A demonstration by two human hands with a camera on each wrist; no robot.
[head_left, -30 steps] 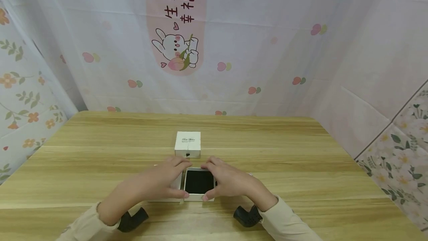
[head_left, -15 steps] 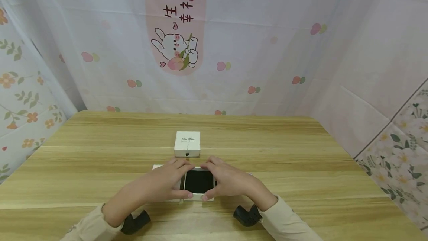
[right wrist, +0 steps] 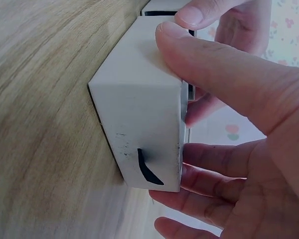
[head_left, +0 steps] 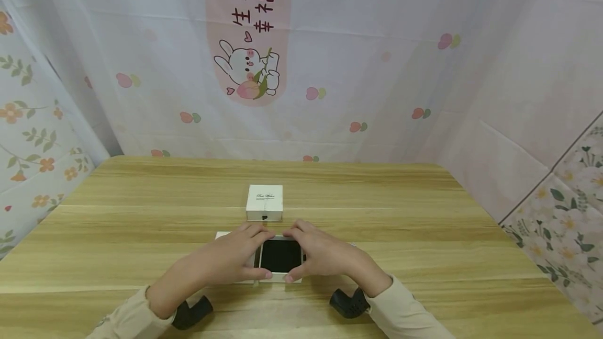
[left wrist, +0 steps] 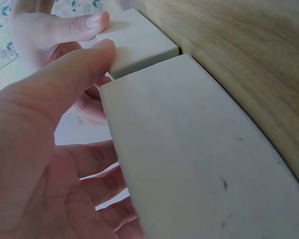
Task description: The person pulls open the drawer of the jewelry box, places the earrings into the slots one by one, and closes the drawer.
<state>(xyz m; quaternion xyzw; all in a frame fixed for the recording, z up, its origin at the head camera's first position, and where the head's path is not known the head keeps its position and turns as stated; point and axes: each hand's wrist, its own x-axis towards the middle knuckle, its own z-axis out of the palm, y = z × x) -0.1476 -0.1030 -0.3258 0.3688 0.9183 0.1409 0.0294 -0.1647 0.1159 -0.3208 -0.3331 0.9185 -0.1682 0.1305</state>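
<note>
White fabric curtain printed with fruit hangs past the far edge of a wood-grained bench. Roughly midway between the bench's side edges, towards the near side, sits a shallow white cardboard drawer with a black lining. Its black ribbon tab faces right; a plain white cardboard sleeve lies just beside its left end. Over the last second the left hand has edged slightly rightward, and the right hand has hardly moved. Both now grip the drawer, thumbs on its near wall, fingers over its far edge. That suggests a firmer two-handed hold, with drawer and sleeve roughly lined up; whether their ends overlap, I cannot tell.
</note>
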